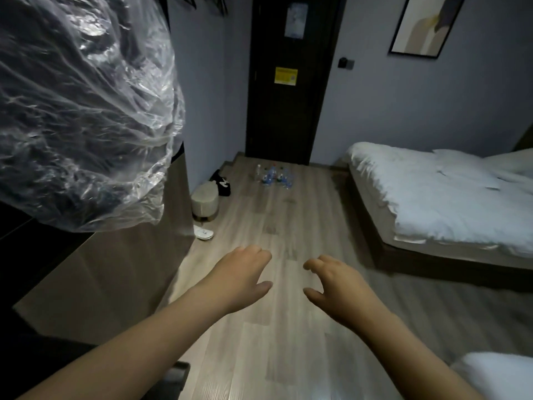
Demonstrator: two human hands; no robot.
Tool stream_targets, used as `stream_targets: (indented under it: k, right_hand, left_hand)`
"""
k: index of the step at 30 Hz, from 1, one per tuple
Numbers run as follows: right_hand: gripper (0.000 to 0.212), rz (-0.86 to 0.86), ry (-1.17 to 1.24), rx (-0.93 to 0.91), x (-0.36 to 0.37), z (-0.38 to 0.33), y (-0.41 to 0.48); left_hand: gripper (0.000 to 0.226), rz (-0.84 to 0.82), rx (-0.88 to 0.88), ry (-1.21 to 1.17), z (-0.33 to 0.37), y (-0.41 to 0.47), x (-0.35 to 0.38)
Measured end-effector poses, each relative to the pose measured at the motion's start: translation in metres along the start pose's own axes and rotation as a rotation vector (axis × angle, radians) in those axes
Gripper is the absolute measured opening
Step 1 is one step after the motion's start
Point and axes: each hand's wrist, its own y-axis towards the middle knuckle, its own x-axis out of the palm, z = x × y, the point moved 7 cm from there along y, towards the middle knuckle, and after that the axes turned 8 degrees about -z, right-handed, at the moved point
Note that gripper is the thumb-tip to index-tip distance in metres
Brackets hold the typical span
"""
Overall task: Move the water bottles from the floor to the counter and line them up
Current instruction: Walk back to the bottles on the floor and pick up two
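Both my left hand [242, 277] and right hand [339, 282] hang loosely curled, holding nothing, below the water bottles [275, 177] at mid-frame.

Beneath the left hand [239, 275] and right hand [340, 281] the floor [288, 342] is pale wood-grain plank, smooth with a dull sheen. Above and left of the left hand hangs clear plastic film [86, 111], crinkled and glossy. Right of the right hand, the bedding [432, 203] is white matt cloth. Far beyond both, the water bottles [274, 176] look like clear plastic.
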Motion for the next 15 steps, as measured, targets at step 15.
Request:
stream_targets:
  k: [15]
  right_hand:
    - [0.048, 0.060, 0.024, 0.004, -0.067, 0.157, 0.150]
  left_hand:
    - [0.047, 0.042, 0.008, 0.062, 0.011, 0.225, -0.042]
